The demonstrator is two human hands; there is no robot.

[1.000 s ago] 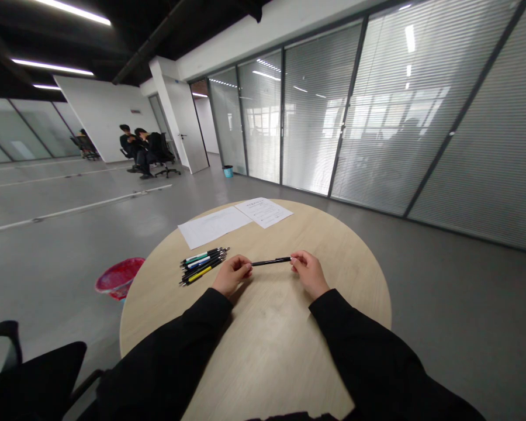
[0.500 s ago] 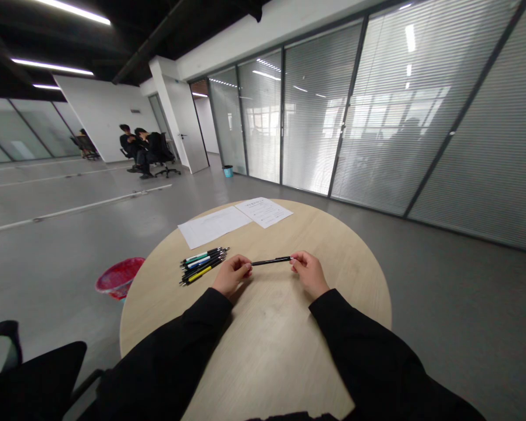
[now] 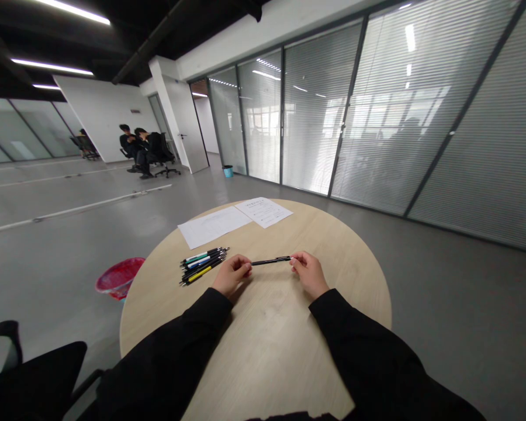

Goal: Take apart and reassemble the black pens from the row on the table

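Pale wood round table [image 3: 263, 356], rim close on the left. Five-odd click pens [image 3: 201, 266] lie piled just beside the left hand [image 3: 231, 276], which pinches one end of a single black pen [image 3: 270, 261], held above the tabletop. Right hand [image 3: 309, 275] grasps the other end. Two paper sheets [image 3: 236, 216] lie beyond; open tabletop runs rightward to the rim.

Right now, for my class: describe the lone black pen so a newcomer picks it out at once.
On the round pale-wood table, find the bunch of pens. The black pen sits apart, pinched between the left hand and right hand.
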